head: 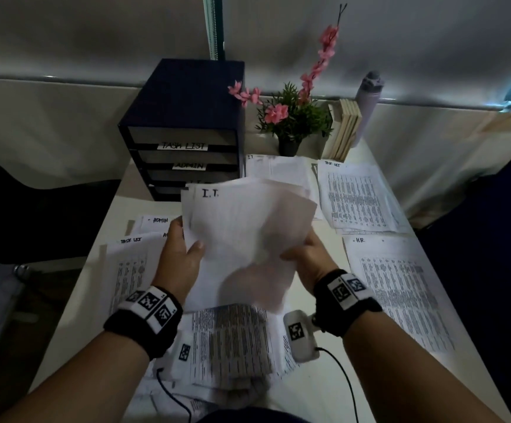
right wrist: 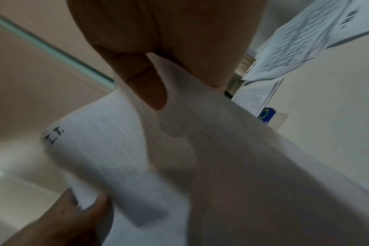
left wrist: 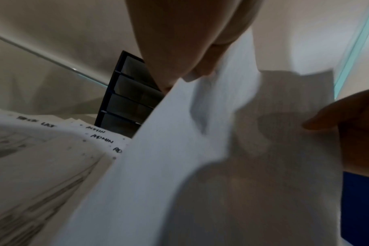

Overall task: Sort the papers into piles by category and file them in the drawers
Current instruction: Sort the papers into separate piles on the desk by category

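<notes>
I hold a sheaf of white papers (head: 242, 233) marked "I.T." above the desk's middle. My left hand (head: 181, 254) grips its left edge, thumb on top. My right hand (head: 304, 254) pinches its right side, where the top sheet curls. The same sheaf (left wrist: 200, 166) fills the left wrist view, and in the right wrist view the papers (right wrist: 137, 166) show the "I.T." mark. A dark blue drawer unit (head: 184, 129) with labels "TASK LIST" and "ADMIN" stands behind the sheaf. Under my wrists lies an unsorted heap of printed sheets (head: 233, 346).
Piles on the white desk (head: 324, 392): task list (head: 129, 270) and admin (head: 153, 224) at left, IT (head: 278, 169) and another task list (head: 358, 196) at the back right, H.R. (head: 401, 294) at right. A potted pink flower (head: 291, 117), books (head: 344, 129) and a bottle (head: 368, 99) stand behind.
</notes>
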Available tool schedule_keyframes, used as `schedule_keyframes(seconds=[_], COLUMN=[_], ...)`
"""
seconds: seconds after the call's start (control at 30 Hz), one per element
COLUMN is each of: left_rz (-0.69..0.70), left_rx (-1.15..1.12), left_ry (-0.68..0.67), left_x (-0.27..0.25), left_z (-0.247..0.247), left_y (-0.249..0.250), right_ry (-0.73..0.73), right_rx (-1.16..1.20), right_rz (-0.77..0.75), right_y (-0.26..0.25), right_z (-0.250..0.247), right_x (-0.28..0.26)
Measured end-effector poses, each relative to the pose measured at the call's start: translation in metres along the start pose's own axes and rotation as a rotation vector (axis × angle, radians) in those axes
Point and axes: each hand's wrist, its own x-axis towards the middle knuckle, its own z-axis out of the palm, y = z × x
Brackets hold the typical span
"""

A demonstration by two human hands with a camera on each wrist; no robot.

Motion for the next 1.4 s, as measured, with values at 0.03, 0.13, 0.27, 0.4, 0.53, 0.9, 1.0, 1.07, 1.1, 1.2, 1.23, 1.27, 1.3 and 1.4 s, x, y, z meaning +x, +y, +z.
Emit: schedule_keyframes(seconds=[0.03, 0.13, 0.27, 0.4, 0.53, 0.9, 1.0, 1.07, 1.1, 1.2, 1.23, 1.27, 1.3, 1.4], left_rz=[-0.003, 0.025, 0.064, -0.244, -0.555, -0.496, -0.515, -0.524, -0.524, -0.507, -0.509, -0.521, -0.542, -0.584], left_rx=[0.017, -0.047, -0.080, 0.366, 0.750, 0.913, 0.925, 0.929, 0.924, 0.947, 0.967, 0.978, 0.972, 0.919], left_ry=[0.023, 0.061, 0.027, 0.048, -0.148, -0.159, -0.142, -0.137, -0.129, -0.088, -0.088, -0.096, -0.109, -0.140], left_x=[-0.002, -0.006, 0.007, 0.022, 0.010, 0.011, 0.018, 0.020, 0.021, 0.021, 0.020, 0.019, 0.018, 0.016], left_z=[0.001, 0.003, -0.002, -0.028, -0.061, -0.117, -0.134, -0.140, -0.139, -0.125, -0.118, -0.111, -0.106, -0.094], left_y=[-0.001, 0.002, -0.010, -0.070, -0.132, -0.152, -0.152, -0.152, -0.151, -0.144, -0.141, -0.138, -0.137, -0.137], right_ry=[-0.029, 0.019, 0.184, 0.124, 0.026, -0.055, -0.094, -0.090, -0.056, 0.124, 0.199, 0.277, 0.347, 0.486], right_rx=[-0.034, -0.121, -0.187, -0.548, -0.756, -1.086, -1.060, -1.037, -1.022, -1.053, -1.089, -1.125, -1.155, -1.204], right_rz=[0.003, -0.024, -0.003, 0.266, 0.388, 0.255, 0.253, 0.256, 0.253, 0.251, 0.263, 0.278, 0.295, 0.341], right_y=[0.003, 0.006, 0.003, 0.045, 0.079, 0.111, 0.118, 0.116, 0.113, 0.095, 0.088, 0.080, 0.073, 0.053], right_z=[0.008, 0.017, -0.020, -0.066, -0.051, 0.037, 0.052, 0.052, 0.046, 0.009, -0.009, -0.026, -0.044, -0.084], right_x=[-0.003, -0.004, 0.006, 0.015, -0.004, 0.010, 0.013, 0.016, 0.021, 0.032, 0.034, 0.035, 0.035, 0.032])
